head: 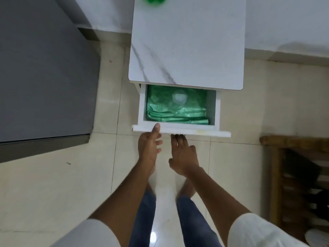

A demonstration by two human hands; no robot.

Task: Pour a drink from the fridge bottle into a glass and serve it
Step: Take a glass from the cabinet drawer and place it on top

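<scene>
A white marble-look side table stands ahead with its drawer pulled out. Inside the drawer a clear glass lies on folded green plastic bags. My left hand touches the drawer's front panel, thumb on its top edge, fingers loose. My right hand reaches under the front panel, fingertips hidden beneath it. A green bottle shows only as a blurred green shape at the table's far edge.
A grey fridge stands to the left, its door closed. A wooden rack with dark items sits at the right. Glossy cream floor tiles surround my feet and jeans.
</scene>
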